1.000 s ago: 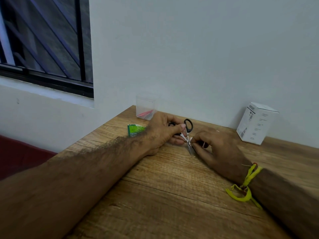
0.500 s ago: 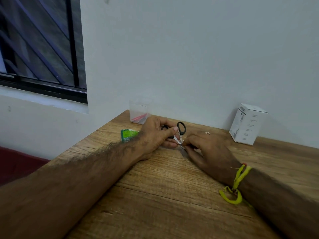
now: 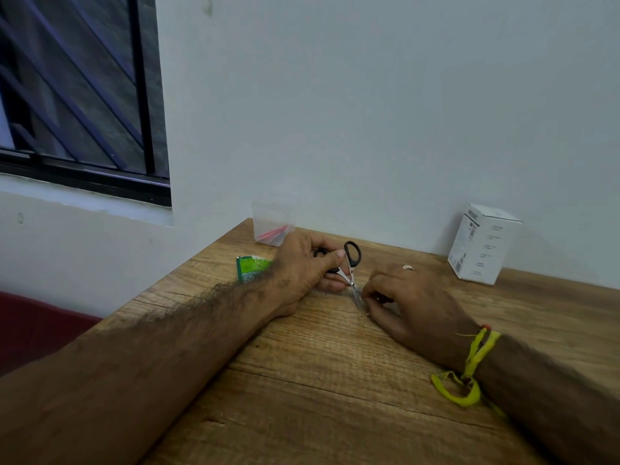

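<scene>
Scissors [image 3: 350, 270]: well left of box [image 3: 483, 245], tips low over table [image 3: 318, 380]; one black loop hidden.
Left hand [image 3: 302, 265]: grasping the scissors' handles.
Right hand [image 3: 407, 298]: fingers curled at blade tips; cannot tell whether they pinch anything.

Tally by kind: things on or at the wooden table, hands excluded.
Scissors: 1, gripped by the left hand
Clear plastic container: 1
Green packet: 1
White box: 1
Total: 4
Anything under the right hand is hidden and not counted.
</scene>
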Demonstrator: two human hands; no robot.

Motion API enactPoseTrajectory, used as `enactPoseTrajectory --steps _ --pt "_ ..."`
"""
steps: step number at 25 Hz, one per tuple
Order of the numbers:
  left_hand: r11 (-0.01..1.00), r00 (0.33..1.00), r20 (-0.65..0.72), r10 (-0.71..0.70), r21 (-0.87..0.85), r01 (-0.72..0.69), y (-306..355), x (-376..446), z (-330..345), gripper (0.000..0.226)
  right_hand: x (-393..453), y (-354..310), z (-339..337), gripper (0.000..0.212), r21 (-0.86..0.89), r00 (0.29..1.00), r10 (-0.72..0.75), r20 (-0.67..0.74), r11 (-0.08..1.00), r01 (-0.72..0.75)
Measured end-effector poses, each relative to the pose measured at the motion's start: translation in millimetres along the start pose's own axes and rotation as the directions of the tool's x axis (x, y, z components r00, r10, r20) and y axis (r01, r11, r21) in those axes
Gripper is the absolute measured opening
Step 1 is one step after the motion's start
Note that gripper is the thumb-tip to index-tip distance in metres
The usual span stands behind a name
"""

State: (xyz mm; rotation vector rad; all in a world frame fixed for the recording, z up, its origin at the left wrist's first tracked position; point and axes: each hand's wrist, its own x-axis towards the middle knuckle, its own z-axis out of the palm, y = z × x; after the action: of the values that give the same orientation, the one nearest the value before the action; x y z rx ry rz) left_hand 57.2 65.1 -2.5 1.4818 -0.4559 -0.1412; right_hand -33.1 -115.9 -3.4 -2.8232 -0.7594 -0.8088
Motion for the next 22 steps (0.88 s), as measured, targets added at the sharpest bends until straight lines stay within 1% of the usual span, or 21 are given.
enactPoseTrajectory --steps 2,3,4,5,6,7,8,9,11,13,17,22 --pt "1.000 1.000 0.000 -0.013 0.002 0.013 0.3 -1.7 -0.2 0.011 -1.0 1.7 -0.9 0.013 0.043 1.000 0.028 -0.013 0.999 -0.027" --pt "1.000 1.000 0.003 -0.017 0.001 0.017 0.4 -2.7 0.2 0.010 -2.1 1.6 -0.5 0.011 0.074 0.997 0.058 -0.050 0.996 -0.054" --pt "1.000 1.000 0.007 -0.017 0.000 0.017 0.6 -3.2 0.6 0.010 -2.5 1.2 0.6 0.008 0.114 0.987 0.104 -0.123 0.989 -0.090" --pt "1.000 1.000 0.011 -0.013 -0.004 0.014 1.2 -2.8 0.4 0.011 -0.2 0.1 1.9 0.007 0.165 0.960 0.157 -0.231 0.979 -0.120" --pt "1.000 1.000 0.012 -0.008 -0.011 0.008 1.5 -1.8 0.0 0.012 4.8 -1.4 3.3 0.009 0.207 0.917 0.211 -0.339 0.967 -0.146" --pt "1.000 1.000 0.017 -0.002 -0.020 0.002 1.9 -1.5 -0.1 0.012 10.7 -3.8 4.3 0.009 0.224 0.879 0.245 -0.408 0.961 -0.164" --pt "1.000 1.000 0.026 0.005 -0.027 -0.004 2.0 -1.8 0.9 0.012 15.2 -5.9 5.9 0.008 0.203 0.867 0.243 -0.435 0.965 -0.168" --pt "1.000 0.999 0.040 0.013 -0.027 -0.012 2.6 -2.9 2.1 0.011 17.8 -6.0 8.2 0.007 0.156 0.877 0.207 -0.434 0.976 -0.153" --pt "0.999 0.998 0.058 0.028 -0.016 -0.027 3.1 -5.7 3.1 0.010 20.2 -4.1 12.0 0.006 0.075 0.913 0.131 -0.385 0.991 -0.110" --pt "0.999 0.998 0.055 0.039 -0.011 -0.038 3.1 -6.1 2.5 0.011 20.3 -1.2 15.0 0.006 0.038 0.936 0.104 -0.337 0.995 -0.097" --pt "1.000 0.999 0.041 0.031 -0.005 -0.031 2.4 -4.6 2.7 0.012 20.2 3.0 18.9 0.006 0.039 0.957 0.081 -0.278 0.997 -0.073" --pt "0.999 0.998 0.042 0.047 -0.018 -0.047 2.4 -4.6 0.2 0.007 20.3 4.2 18.4 0.003 0.067 0.967 0.069 -0.246 0.996 -0.054"
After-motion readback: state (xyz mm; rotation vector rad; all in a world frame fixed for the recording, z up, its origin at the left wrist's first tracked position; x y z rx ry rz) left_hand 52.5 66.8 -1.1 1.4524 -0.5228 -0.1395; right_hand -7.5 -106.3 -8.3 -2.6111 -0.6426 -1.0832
